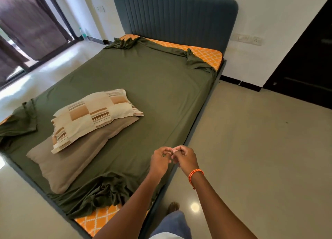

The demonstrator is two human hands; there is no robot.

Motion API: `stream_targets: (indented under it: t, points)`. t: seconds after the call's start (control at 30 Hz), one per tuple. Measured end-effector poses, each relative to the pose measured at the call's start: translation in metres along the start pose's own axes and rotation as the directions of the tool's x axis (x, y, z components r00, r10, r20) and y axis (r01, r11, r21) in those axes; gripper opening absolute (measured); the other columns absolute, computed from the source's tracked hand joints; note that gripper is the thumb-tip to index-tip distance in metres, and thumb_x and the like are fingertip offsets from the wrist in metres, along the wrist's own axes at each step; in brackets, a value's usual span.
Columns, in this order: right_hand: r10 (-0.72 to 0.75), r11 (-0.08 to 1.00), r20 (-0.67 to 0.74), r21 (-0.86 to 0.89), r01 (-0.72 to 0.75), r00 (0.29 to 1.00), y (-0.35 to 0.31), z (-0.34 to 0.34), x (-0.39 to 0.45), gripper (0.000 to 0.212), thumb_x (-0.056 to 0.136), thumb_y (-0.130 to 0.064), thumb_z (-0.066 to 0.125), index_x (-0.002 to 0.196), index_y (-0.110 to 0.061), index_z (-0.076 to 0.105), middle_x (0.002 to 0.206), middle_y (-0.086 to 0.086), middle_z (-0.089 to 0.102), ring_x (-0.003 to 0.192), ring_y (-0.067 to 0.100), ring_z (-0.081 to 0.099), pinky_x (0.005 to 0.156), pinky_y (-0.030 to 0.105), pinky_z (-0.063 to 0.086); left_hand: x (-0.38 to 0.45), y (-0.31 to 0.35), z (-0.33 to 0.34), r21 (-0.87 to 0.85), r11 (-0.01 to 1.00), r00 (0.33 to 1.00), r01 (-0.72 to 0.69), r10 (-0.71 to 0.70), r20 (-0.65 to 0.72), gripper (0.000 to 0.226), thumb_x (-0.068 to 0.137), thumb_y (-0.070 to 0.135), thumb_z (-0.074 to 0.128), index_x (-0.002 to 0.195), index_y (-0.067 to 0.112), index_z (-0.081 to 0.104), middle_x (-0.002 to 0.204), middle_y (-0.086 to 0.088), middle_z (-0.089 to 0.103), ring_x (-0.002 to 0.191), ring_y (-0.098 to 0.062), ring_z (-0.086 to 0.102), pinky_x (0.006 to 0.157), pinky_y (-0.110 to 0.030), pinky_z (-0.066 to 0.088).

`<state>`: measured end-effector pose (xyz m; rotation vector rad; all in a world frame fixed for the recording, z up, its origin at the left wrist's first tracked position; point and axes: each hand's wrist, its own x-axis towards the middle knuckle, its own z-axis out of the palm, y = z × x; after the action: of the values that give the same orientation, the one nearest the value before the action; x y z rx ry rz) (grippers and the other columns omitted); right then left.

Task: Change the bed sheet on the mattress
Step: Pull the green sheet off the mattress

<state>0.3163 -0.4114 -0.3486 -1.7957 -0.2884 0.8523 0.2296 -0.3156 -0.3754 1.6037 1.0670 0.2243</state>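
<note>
Head view: both arms extended over the bed's near edge. Left hand (160, 159) and right hand (185, 157) meet, fingers curled, touching; any grasped object cannot be determined. Green sheet (143, 87) covers the mattress (206, 53), corners loose.

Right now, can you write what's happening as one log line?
stage: green sheet corners pulled off orange mattress | pillows still on bed | left hand, right hand: together over edge, fingers curled, empty

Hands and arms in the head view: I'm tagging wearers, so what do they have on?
Both forearms are bare, no sleeves or gloves. The right hand has an orange braided thread band at its wrist. The left hand and its wrist show no band, watch or ring.
</note>
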Motion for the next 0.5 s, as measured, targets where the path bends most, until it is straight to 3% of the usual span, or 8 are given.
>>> stream_targets:
  t: [0.13, 0.23, 0.4, 0.5]
  points:
    - [0.000, 0.998, 0.020, -0.059, 0.001, 1.000, -0.015, -0.036, 0.063, 0.015, 0.097, -0.008, 0.062, 0.087, -0.004, 0.072, 0.076, 0.015, 0.074, 0.059, 0.013, 0.064, 0.048, 0.016, 0.044, 0.053, 0.027, 0.041, -0.003, 1.000, 1.000, 0.001, -0.001, 0.013, 0.026, 0.099, 0.003, 0.062, 0.092, 0.024, 0.074, 0.075, -0.002, 0.076, 0.067, -0.019, 0.070, 0.066, -0.041, 0.059]
    - [0.002, 0.995, 0.024, -0.097, 0.000, 1.000, -0.030, -0.059, 0.131, 0.015, 0.095, -0.008, 0.061, 0.085, -0.006, 0.072, 0.072, 0.011, 0.073, 0.058, 0.014, 0.064, 0.049, 0.017, 0.044, 0.109, 0.055, 0.070, 0.016, 1.000, 1.000, 0.014, -0.015, 0.014, 0.032, 0.095, -0.002, 0.059, 0.089, 0.027, 0.072, 0.071, 0.001, 0.074, 0.063, -0.012, 0.067, 0.059, -0.030, 0.052]
    - [0.020, 0.992, 0.052, -0.124, -0.014, 0.998, -0.070, -0.090, 0.252, 0.017, 0.097, -0.008, 0.059, 0.086, -0.005, 0.072, 0.071, 0.011, 0.073, 0.057, 0.015, 0.063, 0.054, 0.022, 0.049, 0.222, 0.111, 0.103, 0.073, 0.997, 0.999, 0.013, -0.016, 0.042, 0.032, 0.093, -0.002, 0.058, 0.083, 0.023, 0.074, 0.065, 0.004, 0.073, 0.063, -0.007, 0.070, 0.061, -0.020, 0.052]
    - [0.021, 0.992, 0.087, -0.125, -0.010, 0.996, -0.101, -0.106, 0.323, 0.018, 0.098, -0.008, 0.060, 0.084, -0.005, 0.071, 0.069, 0.010, 0.072, 0.055, 0.015, 0.061, 0.063, 0.031, 0.053, 0.288, 0.156, 0.109, 0.062, 0.998, 0.999, 0.002, -0.004, 0.037, 0.025, 0.093, 0.015, 0.056, 0.081, 0.027, 0.074, 0.070, 0.003, 0.076, 0.065, -0.014, 0.074, 0.069, -0.033, 0.060]
